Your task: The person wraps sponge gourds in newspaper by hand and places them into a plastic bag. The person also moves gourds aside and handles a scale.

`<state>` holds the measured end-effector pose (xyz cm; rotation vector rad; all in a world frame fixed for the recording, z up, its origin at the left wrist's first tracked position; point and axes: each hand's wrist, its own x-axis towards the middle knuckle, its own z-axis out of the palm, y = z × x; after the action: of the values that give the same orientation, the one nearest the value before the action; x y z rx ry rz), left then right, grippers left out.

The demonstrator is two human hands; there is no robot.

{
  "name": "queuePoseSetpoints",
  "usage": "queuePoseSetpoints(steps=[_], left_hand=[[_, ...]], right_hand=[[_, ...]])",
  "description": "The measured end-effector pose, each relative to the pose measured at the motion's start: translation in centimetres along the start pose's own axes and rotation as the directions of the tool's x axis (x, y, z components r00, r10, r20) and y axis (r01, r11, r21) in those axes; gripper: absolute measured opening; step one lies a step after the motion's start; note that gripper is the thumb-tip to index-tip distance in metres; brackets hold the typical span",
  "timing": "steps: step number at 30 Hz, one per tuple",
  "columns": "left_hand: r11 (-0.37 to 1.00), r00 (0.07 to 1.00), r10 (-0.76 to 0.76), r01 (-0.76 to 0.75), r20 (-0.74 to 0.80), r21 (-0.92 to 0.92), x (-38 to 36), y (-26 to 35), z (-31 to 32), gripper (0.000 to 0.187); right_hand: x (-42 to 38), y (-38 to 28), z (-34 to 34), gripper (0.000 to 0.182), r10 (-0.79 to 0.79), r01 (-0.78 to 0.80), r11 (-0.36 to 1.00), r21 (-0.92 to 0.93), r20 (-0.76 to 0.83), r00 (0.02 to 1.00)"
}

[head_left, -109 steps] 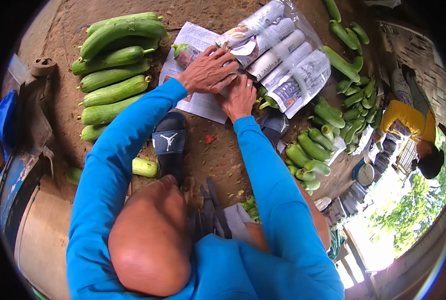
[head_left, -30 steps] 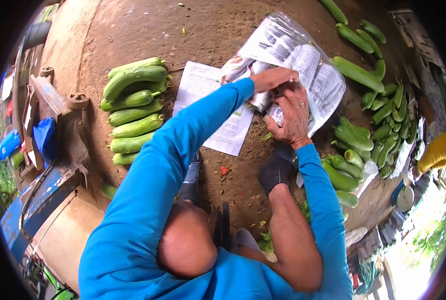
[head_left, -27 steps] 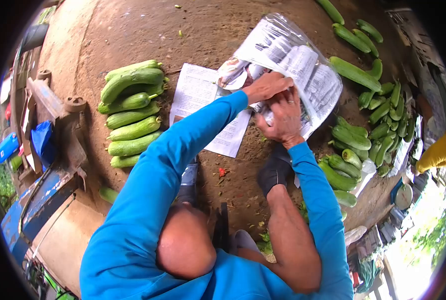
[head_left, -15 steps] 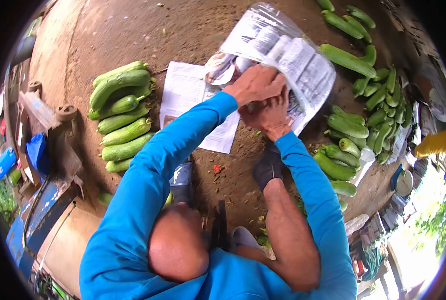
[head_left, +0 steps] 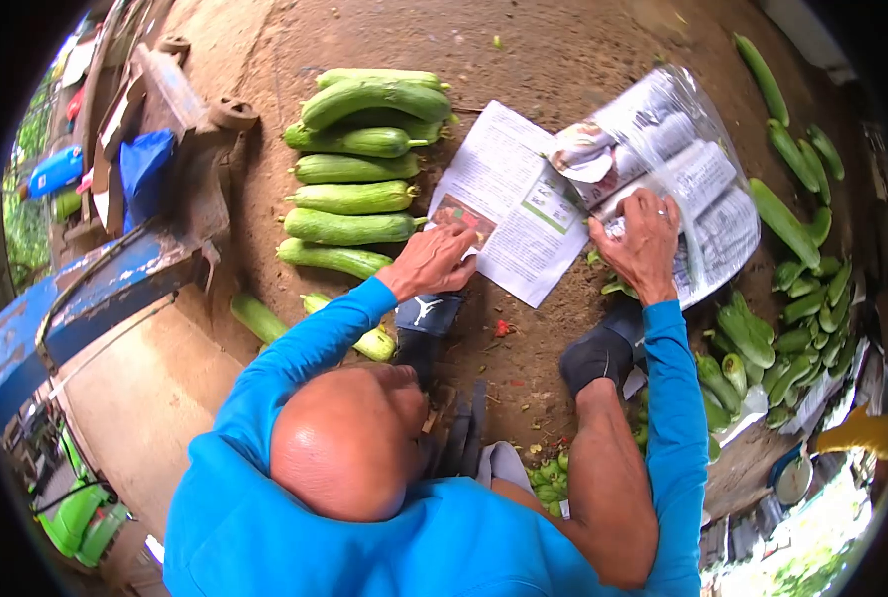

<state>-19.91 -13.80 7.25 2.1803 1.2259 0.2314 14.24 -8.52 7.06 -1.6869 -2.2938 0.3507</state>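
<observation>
Near the middle, a printed paper sheet (head_left: 509, 214) lies flat on the ground. My left hand (head_left: 432, 261) is at its lower left edge, fingers bent and closed on that edge. To the right lies a clear plastic bag (head_left: 718, 254) holding several newspaper-wrapped rolls (head_left: 653, 124). My right hand (head_left: 643, 244), with a ring on one finger, rests at the bag's near side. Its thumb and fingers are spread apart over the newspaper and plastic.
A row of green gourds (head_left: 354, 197) lies on the dirt ground left of the sheet. More long gourds (head_left: 784, 221) and a pile of smaller green vegetables (head_left: 812, 318) are on the right. A blue metal frame (head_left: 76, 308) stands at far left.
My hands were together at the bag's mouth. The left has moved left to the sheet's edge, while the right stays by the bag. The view has shifted, with everything appearing further right.
</observation>
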Motion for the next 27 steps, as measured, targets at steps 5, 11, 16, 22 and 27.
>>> queuePoseSetpoints(steps=[5, 11, 16, 22, 27], left_hand=[[0.897, 0.898, -0.439, 0.440, 0.036, -0.040, -2.2, -0.6, -1.4, 0.038], [0.779, 0.779, -0.625, 0.618, 0.046, 0.108, -2.8, -2.1, -0.6, 0.070], [0.737, 0.735, -0.676, 0.673, 0.054, 0.067, -3.3, -1.7, 0.7, 0.080], [0.768, 0.765, -0.641, 0.638, 0.068, 0.056, -4.0, -1.8, 0.9, 0.087], [0.781, 0.782, -0.624, 0.624, -0.005, 0.028, -3.6, -2.8, 1.1, 0.059]], right_hand=[[1.0, -3.0, -0.8, 0.040, -0.069, 0.065, 0.992, 0.108, 0.030, 0.997], [-1.8, -9.2, 2.2, 0.048, -0.433, 0.314, 0.887, 0.337, 0.375, 0.820], [-2.8, -11.6, 6.9, 0.069, -0.336, 0.234, 0.916, 0.325, 0.305, 0.891], [-4.8, -12.5, 9.0, 0.094, -0.202, 0.133, 0.972, 0.192, 0.406, 0.891], [-4.9, -11.5, 8.8, 0.096, -0.271, 0.188, 0.954, 0.234, 0.398, 0.876]])
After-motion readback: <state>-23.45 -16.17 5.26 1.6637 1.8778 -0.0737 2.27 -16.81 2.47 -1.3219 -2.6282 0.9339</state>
